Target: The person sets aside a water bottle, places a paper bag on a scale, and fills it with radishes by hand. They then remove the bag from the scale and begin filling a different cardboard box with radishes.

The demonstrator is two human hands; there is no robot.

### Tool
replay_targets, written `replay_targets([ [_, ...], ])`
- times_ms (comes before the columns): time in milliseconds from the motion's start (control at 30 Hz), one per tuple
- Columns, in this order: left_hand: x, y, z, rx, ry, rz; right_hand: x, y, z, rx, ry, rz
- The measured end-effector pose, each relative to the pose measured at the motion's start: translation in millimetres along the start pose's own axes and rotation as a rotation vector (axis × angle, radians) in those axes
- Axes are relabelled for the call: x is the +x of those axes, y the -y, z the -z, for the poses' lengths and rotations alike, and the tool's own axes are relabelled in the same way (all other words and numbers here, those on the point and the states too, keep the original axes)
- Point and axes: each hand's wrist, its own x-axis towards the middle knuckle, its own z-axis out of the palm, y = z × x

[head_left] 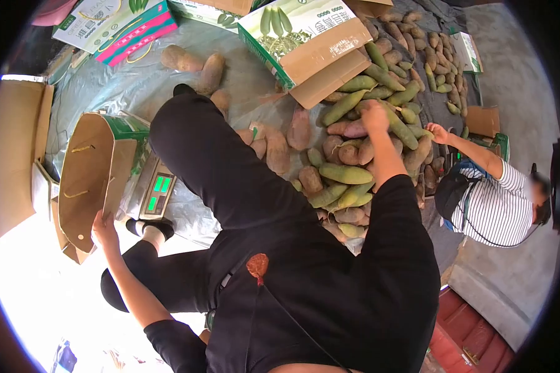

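Note:
My left hand (pixel 106 232) pinches the rim of an open paper bag (pixel 119 177) that stands on a weighing scale (pixel 157 191) with lit green digits. Over the pile of green radishes (pixel 345 174) and brown, reddish roots (pixel 278 153), my right hand (pixel 375 117) reaches down with its fingers curled at the upper part of the heap. It touches or grips a long green radish (pixel 399 126); the fingertips are partly hidden. Several large brown roots lie on the plastic sheet between my leg and the heap.
A co-worker in a striped shirt (pixel 491 202) sits at the right, one hand (pixel 438 133) near the heap's edge. Printed cartons (pixel 305 40) and a striped gift box (pixel 140 37) stand at the top. More roots (pixel 445 62) lie at the upper right; a cardboard box (pixel 18 155) stands far left.

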Motion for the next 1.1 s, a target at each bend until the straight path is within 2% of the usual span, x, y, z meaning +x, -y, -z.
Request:
replay_targets([
  [33,0.2,-0.2,-0.9,-0.024,0.0,-0.009,2.6,-12.6,6.3,-0.148,-0.1,0.0],
  [67,-0.8,0.2,-2.1,-0.048,0.002,-0.017,9.2,-28.0,10.6,-0.138,-0.097,-0.077],
  [100,-1.2,2.7,-3.4,-0.044,0.009,-0.008,7.0,-30.4,25.0,-0.201,-0.019,-0.19],
  [133,-0.9,5.2,-4.5,-0.028,-0.004,-0.027,6.9,-38.9,27.1,-0.208,-0.012,-0.184],
  [233,-2.8,-1.9,-2.5,-0.028,0.002,-0.022,12.5,-55.4,35.3,-0.193,0.235,-0.409],
  [433,-5.3,-7.6,-2.6,-0.059,-0.001,-0.014,2.3,-43.8,39.0,-0.484,0.244,-0.259],
  [533,-3.0,-1.1,-6.2,0.027,-0.024,0.01,5.2,-46.2,23.5,-0.495,0.23,-0.225],
  [600,-2.5,-7.0,-3.2,-0.009,0.04,0.052,0.2,-45.8,16.2,-0.477,0.225,-0.225],
  [667,-2.3,-7.1,-6.2,0.011,0.024,0.052,-5.7,-44.6,9.3,-0.614,0.206,-0.034],
  [733,-1.9,-4.7,-5.3,0.034,0.006,0.056,-8.4,-41.4,5.9,-0.602,0.182,0.012],
  [867,-6.9,-16.6,-4.9,0.074,-0.014,0.072,-22.9,-7.8,19.1,-0.479,0.133,0.109],
  [933,-4.5,-14.7,-5.5,0.084,-0.015,0.068,-20.8,6.8,21.0,-0.181,0.064,0.129],
  [1000,-2.5,-7.8,-9.7,0.158,-0.01,0.041,-22.5,32.2,32.4,-0.035,-0.026,0.171],
  [1100,-2.9,-5.4,-11.6,0.109,-0.016,0.043,-13.8,81.5,56.4,0.386,-0.036,0.328],
])
